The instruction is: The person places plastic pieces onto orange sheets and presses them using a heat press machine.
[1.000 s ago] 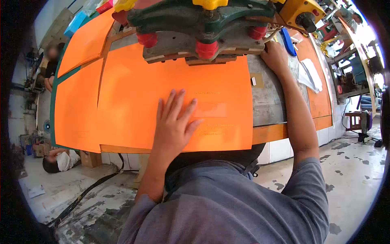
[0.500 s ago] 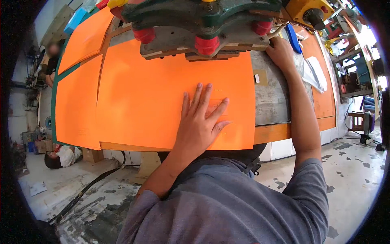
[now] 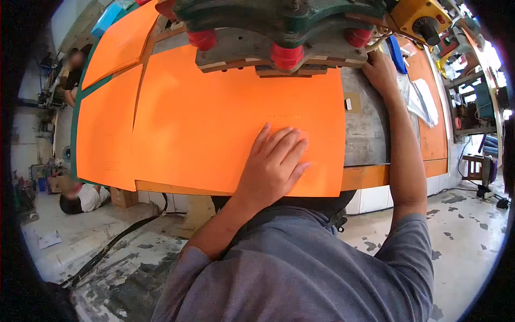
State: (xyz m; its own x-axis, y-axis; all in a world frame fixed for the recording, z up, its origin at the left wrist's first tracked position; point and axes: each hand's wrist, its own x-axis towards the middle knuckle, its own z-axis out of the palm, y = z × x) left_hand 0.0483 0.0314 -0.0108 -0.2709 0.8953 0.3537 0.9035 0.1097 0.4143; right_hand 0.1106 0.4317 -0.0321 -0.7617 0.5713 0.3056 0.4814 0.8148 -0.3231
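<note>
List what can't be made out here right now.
All in the head view:
What the right hand touches: hidden by the hand itself.
Part of the large orange sheet's far edge: hidden by the press.
The press's top: cut off by the upper picture edge.
The lettering: too small to read.
The sheet's surface beneath the left hand: covered by that hand.
</note>
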